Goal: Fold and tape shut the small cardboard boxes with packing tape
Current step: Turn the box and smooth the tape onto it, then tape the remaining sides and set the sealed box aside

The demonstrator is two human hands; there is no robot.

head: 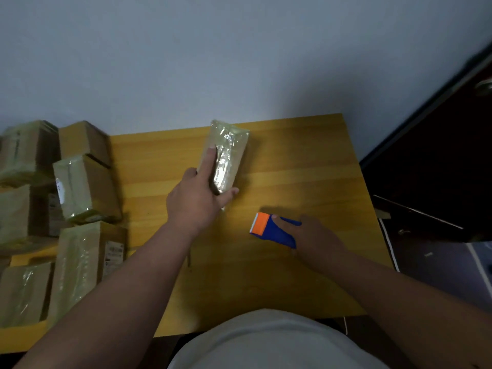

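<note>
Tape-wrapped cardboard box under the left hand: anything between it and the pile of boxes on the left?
Nothing visible. Bare wooden table lies between the tape-wrapped cardboard box, gripped by the left hand, and the pile of taped boxes.

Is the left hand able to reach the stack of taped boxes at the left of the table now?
Probably yes, once freed. The left hand grips the wrapped box at the table's middle. The stack of taped boxes lies on its own side, and nothing stands between them.

Left hand (pixel 195 198) around taped box (pixel 226 155), right hand (pixel 316 235) on blue tape dispenser (pixel 274 229).
</note>
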